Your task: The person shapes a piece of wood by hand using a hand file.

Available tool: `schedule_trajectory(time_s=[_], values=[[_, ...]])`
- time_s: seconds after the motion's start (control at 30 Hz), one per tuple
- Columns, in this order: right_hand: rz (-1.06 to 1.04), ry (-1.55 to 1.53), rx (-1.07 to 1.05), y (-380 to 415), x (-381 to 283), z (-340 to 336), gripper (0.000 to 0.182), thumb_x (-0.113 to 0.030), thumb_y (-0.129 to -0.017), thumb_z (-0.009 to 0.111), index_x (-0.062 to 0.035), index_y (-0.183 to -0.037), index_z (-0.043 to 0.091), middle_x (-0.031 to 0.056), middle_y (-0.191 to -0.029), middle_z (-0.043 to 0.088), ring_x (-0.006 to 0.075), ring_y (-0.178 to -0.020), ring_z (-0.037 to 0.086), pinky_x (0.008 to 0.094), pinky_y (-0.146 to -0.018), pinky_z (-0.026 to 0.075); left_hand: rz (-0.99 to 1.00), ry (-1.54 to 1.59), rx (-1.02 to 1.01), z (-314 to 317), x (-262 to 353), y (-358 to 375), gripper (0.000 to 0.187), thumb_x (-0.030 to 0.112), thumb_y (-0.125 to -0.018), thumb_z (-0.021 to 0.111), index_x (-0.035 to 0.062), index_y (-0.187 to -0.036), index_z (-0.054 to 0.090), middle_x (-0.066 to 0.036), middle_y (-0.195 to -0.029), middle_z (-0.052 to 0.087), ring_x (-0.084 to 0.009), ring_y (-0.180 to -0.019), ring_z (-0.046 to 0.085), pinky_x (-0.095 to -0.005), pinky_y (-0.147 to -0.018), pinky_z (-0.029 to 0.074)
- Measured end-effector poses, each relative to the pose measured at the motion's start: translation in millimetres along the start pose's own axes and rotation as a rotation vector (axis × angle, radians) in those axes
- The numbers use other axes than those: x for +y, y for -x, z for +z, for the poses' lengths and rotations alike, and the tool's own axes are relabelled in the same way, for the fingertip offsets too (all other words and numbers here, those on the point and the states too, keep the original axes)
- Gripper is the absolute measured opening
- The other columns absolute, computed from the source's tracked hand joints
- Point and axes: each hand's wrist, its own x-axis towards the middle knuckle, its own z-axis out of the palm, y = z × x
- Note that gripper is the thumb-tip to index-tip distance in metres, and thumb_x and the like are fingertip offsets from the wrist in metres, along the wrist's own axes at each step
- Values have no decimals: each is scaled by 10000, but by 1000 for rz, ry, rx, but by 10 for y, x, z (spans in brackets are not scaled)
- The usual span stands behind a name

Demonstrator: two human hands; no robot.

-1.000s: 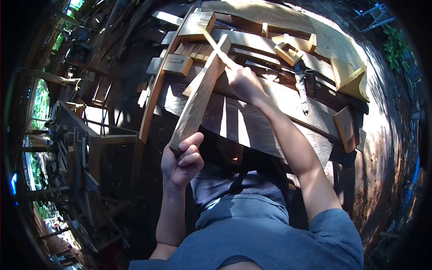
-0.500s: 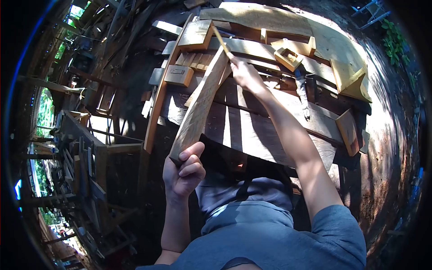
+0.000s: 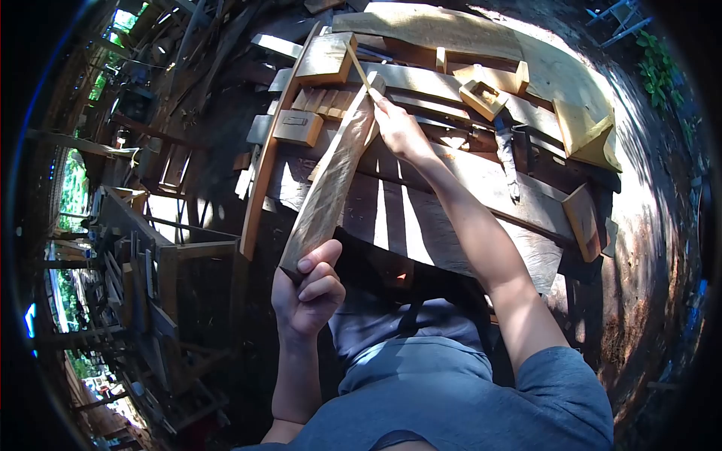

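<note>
A long wooden board slants up from my lap side toward the bench, its far end near the workbench pieces. My left hand is closed around its lower end, thumb on the face and fingers curled over the edge. At the far end, my right hand is closed on a thin yellowish stick, which crosses the board's tip and points up and left. Below that far end lies a row of small wood strips, beside a wood block with a slot.
The workbench carries a larger block, a small hollowed wood box, a wrapped tool and angled offcuts. A long upright plank stands at its left edge. A wooden frame is further left.
My right hand and the yellowish stick have shifted slightly left and toward the board's end. The board has turned a little, showing more of its face.
</note>
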Motion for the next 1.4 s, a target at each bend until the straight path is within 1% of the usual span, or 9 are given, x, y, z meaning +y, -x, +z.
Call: schedule_trajectory(time_s=[0.1,0.37,0.57,0.7,0.77,0.9,1.2,1.23,1.4], values=[[-307,134,65,-51,161,111,426,-241,-984,440,-107,-1388,462,258,-1078,638,421,-969,634,471,-772,510,2,64,-23,-5,2,-3,221,124,-979,449,3,-800,404,-27,-677,398,-39,-397,317,-193,-380,369],[107,134,-129,336,3,-16,312,-233,-981,442,-93,-1241,544,292,-940,651,461,-877,639,532,-776,503,-13,9,-15,-2,0,10,233,148,-983,451,-4,-815,393,-30,-689,395,-42,-403,320,-196,-384,374],[-123,486,-14,-474,415,-219,367,-211,-985,404,-26,-1261,559,208,-854,686,375,-817,680,428,-711,532,-42,-167,-19,-44,6,-12,245,187,-1004,416,-34,-1073,496,-42,-718,381,-60,-408,275,-203,-400,348],[155,-35,-57,-163,267,-416,455,-234,-974,419,-60,-1389,483,226,-953,671,257,-766,651,359,-722,502,-9,-466,12,-128,27,-21,311,251,-1041,351,7,-1163,500,-46,-737,431,-71,-411,305,-229,-434,376],[55,-32,162,-192,669,-293,453,-257,-1003,409,-121,-1433,450,-8,-600,440,76,-461,395,265,-376,306,62,-616,71,-152,10,-14,334,277,-1038,365,23,-1217,486,-73,-807,531,-90,-458,433,-280,-498,487],[283,-119,185,37,524,-600,351,-330,-992,434,-118,-1213,605,0,-649,497,96,-515,459,268,-396,384,108,-813,417,-140,-37,-90,393,272,-1011,419,4,-1298,423,-143,-1006,614,-139,-636,615,-368,-634,613],[-617,594,426,103,979,-691,386,-223,-966,518,27,-1258,553,177,-965,649,278,-784,639,365,-686,503,192,-1026,156,-104,-84,35,479,182,-952,510,-27,-1351,347,-151,-926,562,-123,-598,565,-185,-421,448],[129,9,137,389,400,-680,462,-274,-985,526,0,-1356,496,129,-1012,645,168,-863,630,286,-714,501,180,-971,169,-129,-63,53,468,183,-951,512,-28,-1337,352,-152,-929,561,-127,-600,565,-183,-417,441],[-192,-292,-1,1144,-361,-283,774,-401,-889,691,-31,-1472,341,227,-1378,509,272,-1239,530,333,-1015,425,164,-921,240,-117,-147,19,399,264,-1002,443,-10,-1287,388,-111,-882,523,-95,-570,533,-199,-433,459]])
